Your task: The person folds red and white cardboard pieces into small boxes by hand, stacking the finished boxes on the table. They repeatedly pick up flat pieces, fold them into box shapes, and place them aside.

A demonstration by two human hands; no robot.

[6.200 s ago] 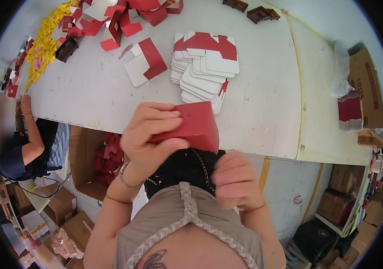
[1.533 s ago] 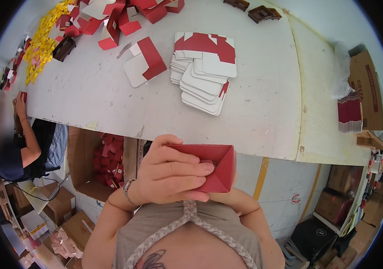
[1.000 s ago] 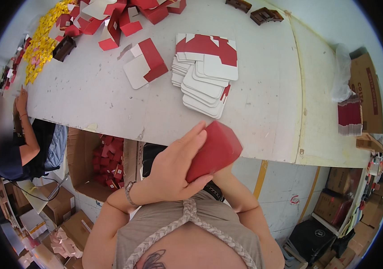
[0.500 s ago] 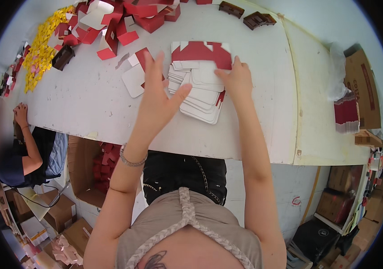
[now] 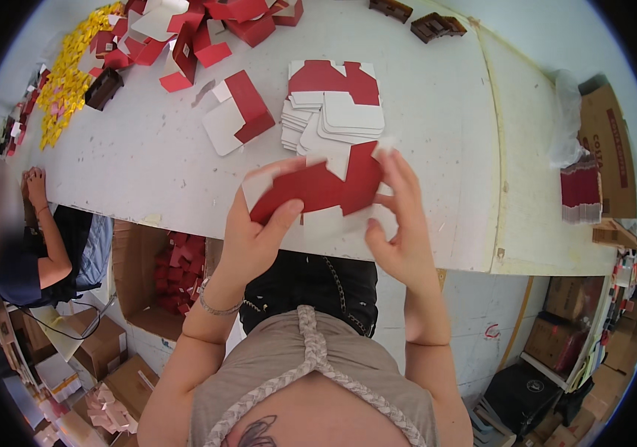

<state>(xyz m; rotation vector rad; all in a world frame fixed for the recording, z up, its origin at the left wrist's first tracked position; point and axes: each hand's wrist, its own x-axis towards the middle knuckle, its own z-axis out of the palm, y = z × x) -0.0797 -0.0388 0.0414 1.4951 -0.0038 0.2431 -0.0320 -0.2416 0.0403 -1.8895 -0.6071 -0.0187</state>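
Note:
Between my hands, above the table's near edge, is a flat red and white box blank (image 5: 318, 186). My left hand (image 5: 259, 223) grips its left end, thumb on the red face and fingers behind. At its right end is my right hand (image 5: 400, 216), blurred, with its fingers at the blank's edge and the thumb apart from them. Just beyond lies a stack of flat box blanks (image 5: 348, 112), white with red panels on top. Left of the stack rests a partly folded red and white box (image 5: 240, 115).
Folded red boxes (image 5: 207, 37) are heaped at the far left beside yellow wrapped packets (image 5: 69, 82). Small dark brown pieces (image 5: 104, 89) lie on the table (image 5: 438, 186). A carton of red boxes (image 5: 136, 283) stands below its front edge. Another person's hand (image 5: 35, 185) rests at left.
A blank has come off the stack toward me, held between both hands. My left hand has moved back from beside the partly folded box, which is now uncovered.

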